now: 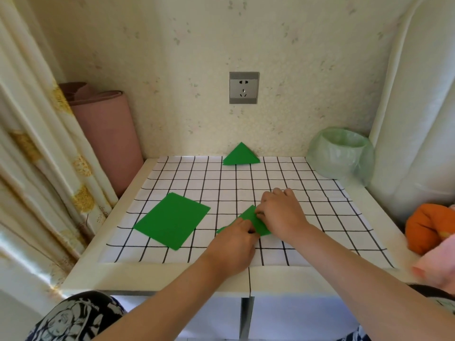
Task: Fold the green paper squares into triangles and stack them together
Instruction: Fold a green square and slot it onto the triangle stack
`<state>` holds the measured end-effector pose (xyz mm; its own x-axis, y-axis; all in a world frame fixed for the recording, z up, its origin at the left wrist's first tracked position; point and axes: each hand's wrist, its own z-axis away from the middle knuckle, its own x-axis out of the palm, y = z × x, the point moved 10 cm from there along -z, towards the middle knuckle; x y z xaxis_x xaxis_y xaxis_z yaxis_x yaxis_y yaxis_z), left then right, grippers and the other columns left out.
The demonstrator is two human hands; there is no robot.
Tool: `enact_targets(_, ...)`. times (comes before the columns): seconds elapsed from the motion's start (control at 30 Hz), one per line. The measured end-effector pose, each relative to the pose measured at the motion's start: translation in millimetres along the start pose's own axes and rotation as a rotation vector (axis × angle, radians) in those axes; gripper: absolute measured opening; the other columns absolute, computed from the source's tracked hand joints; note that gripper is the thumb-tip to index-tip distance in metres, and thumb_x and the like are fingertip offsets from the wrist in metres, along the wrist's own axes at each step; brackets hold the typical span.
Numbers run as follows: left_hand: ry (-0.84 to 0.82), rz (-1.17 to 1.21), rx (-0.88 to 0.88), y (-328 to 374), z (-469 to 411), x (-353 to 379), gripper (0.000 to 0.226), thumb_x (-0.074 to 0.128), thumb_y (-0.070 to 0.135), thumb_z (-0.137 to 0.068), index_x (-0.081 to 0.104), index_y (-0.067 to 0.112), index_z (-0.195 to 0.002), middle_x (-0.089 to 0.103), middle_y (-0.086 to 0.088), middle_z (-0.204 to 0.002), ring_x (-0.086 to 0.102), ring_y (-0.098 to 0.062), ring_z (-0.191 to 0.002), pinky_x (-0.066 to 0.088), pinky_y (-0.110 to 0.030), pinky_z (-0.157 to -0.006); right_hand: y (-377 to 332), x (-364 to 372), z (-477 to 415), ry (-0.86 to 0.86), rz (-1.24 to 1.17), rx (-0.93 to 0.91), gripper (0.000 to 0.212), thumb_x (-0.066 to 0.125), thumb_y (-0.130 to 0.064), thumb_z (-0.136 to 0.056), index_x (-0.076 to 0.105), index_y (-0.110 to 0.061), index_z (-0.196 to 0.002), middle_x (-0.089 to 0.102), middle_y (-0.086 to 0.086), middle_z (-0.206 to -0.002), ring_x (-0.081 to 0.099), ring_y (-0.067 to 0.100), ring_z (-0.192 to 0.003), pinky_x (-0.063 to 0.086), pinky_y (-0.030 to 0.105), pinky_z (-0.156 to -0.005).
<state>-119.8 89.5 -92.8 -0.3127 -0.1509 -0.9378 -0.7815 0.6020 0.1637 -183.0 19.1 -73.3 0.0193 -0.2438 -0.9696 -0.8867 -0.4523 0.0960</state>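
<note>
A green paper piece (256,221) lies partly folded at the centre of the checked cloth, mostly covered by my hands. My left hand (234,242) presses its lower left part with fingertips pinched on it. My right hand (283,212) holds its upper right edge. A flat pile of green paper squares (172,220) lies to the left, untouched. A stack of folded green triangles (241,156) rests at the far edge of the cloth against the wall.
The black-and-white checked cloth (320,217) covers a white table. A bin lined with a green bag (341,153) stands at the back right. A pink roll (108,134) leans at the back left beside a curtain. Orange and pink fabric (428,227) lies at the right edge.
</note>
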Motion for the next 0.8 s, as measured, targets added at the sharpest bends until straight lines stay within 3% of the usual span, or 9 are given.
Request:
enact_targets(0.07, -0.004, 0.01, 0.009, 0.7, 1.3, -1.1, 0.03, 0.045, 0.015, -0.083, 0.073, 0.012, -0.095, 0.062, -0.007, -0.092, 0.057, -0.028, -0.086, 0.054, -0.036, -0.056, -5.2, -6.3, 8.2, 0.06, 0.02, -0.051, 0.007, 0.07, -0.026, -0.083, 0.076, -0.031, -0.085, 0.064, -0.006, -0.095, 0.054, 0.022, -0.089, 0.037, 0.038, -0.077)
enact_targets(0.13, -0.01, 0.026, 0.009, 1.8, 2.9, -1.3, 0.033, 0.044, 0.015, -0.083, 0.072, 0.013, -0.101, 0.061, -0.008, -0.095, 0.056, -0.029, -0.088, 0.054, -0.037, -0.058, -11.2, -7.3, 16.2, 0.078, 0.024, -0.113, 0.007, 0.075, -0.022, -0.075, 0.077, -0.029, -0.078, 0.065, -0.007, -0.092, 0.055, 0.022, -0.086, 0.041, 0.037, -0.074)
enact_targets(0.23, -0.026, 0.024, -0.011, 1.4, 4.8, -0.2, 0.041, 0.036, 0.02, -0.083, 0.071, 0.015, -0.105, 0.059, -0.009, -0.096, 0.054, -0.03, -0.087, 0.053, -0.039, -0.059, -19.3, -7.4, 31.1, 0.085, 0.028, -0.181, 0.008, 0.07, -0.023, -0.078, 0.076, -0.028, -0.076, 0.065, -0.009, -0.087, 0.053, 0.02, -0.085, 0.039, 0.036, -0.074)
enact_targets(0.37, -0.03, 0.008, 0.006, 5.1, 8.2, -2.4, 0.038, 0.054, 0.012, -0.081, 0.07, 0.019, -0.115, 0.056, -0.01, -0.094, 0.054, -0.029, -0.086, 0.051, -0.034, -0.058, -17.4, -2.4, 51.9, 0.054, 0.019, -0.168, 0.019, 0.059, -0.025, -0.084, 0.076, -0.028, -0.078, 0.065, -0.011, -0.083, 0.05, 0.018, -0.085, 0.04, 0.036, -0.077)
enact_targets(0.53, -0.095, -0.003, -0.067, 5.8, 8.7, 2.7, 0.047, 0.045, 0.015, -0.091, 0.054, 0.028, -0.136, 0.05, -0.009, -0.111, 0.044, -0.024, -0.105, 0.05, -0.039, -0.072, -14.0, -1.8, 66.4, 0.069, -0.037, -0.121, 0.035, 0.042, -0.028, -0.086, 0.077, -0.027, -0.084, 0.066, -0.012, -0.092, 0.051, 0.019, -0.088, 0.033, 0.035, -0.081)
enact_targets(0.67, -0.137, -0.074, -0.147, 4.2, 11.3, 4.4, 0.034, 0.04, 0.017, -0.095, 0.06, 0.015, -0.122, 0.048, -0.005, -0.113, 0.043, -0.024, -0.111, 0.05, -0.039, -0.072, -13.5, 0.9, 71.1, 0.061, -0.045, -0.106, 0.041, 0.036, -0.031, -0.086, 0.077, -0.026, -0.087, 0.065, -0.011, -0.097, 0.051, 0.019, -0.092, 0.03, 0.034, -0.086)
enact_targets(0.8, -0.173, -0.175, -0.224, -4.5, 14.0, 2.3, 0.023, 0.04, 0.009, -0.093, 0.06, 0.008, -0.104, 0.048, -0.005, -0.113, 0.043, -0.023, -0.107, 0.037, -0.031, -0.065, -13.3, 0.9, 72.0, 0.078, -0.052, -0.09, 0.046, 0.032, -0.032, -0.086, 0.078, -0.025, -0.089, 0.067, -0.009, -0.097, 0.053, 0.02, -0.092, 0.033, 0.036, -0.092)
